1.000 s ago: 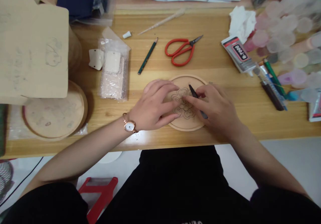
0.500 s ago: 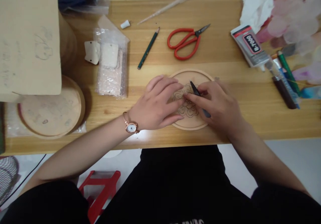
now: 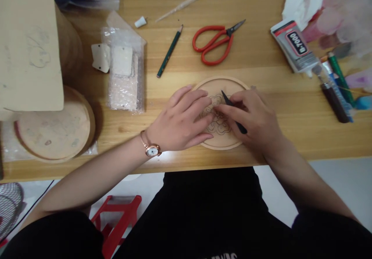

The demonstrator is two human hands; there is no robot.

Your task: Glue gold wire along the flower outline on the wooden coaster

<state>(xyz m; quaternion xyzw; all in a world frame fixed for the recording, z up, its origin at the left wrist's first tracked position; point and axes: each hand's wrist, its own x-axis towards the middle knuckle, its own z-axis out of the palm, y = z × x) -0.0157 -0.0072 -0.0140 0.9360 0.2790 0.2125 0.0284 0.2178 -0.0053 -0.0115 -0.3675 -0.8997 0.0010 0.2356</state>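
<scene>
A round, tan wooden disc [image 3: 229, 81] with a raised rim lies near the table's front edge, a flower-like line pattern [image 3: 219, 126] drawn on its middle. Over its left part, my left hand [image 3: 186, 121] rests with fingers stretched and slightly spread, fingertips at the pattern. My right hand [image 3: 252, 119] is closed around slim black tweezers [image 3: 240, 127], their point slanting up and left past my fingers. Its index fingertip meets the pattern near my left fingers. Whether something small lies under the fingertips is hidden.
Beyond the disc lie red-handled scissors [image 3: 213, 44], a green pencil [image 3: 170, 52] and a plastic dropper [image 3: 188, 1]. Bagged pale pieces [image 3: 123, 81], a cardboard sheet [image 3: 29, 50] and another round rimmed piece [image 3: 55, 135] sit left. A glue tube [image 3: 295, 46] and pens [image 3: 340, 77] lie right.
The camera view has shifted slightly, so objects at the sides appear displaced. Both hands stay over the disc, and the tweezers have tilted a little in my right hand.
</scene>
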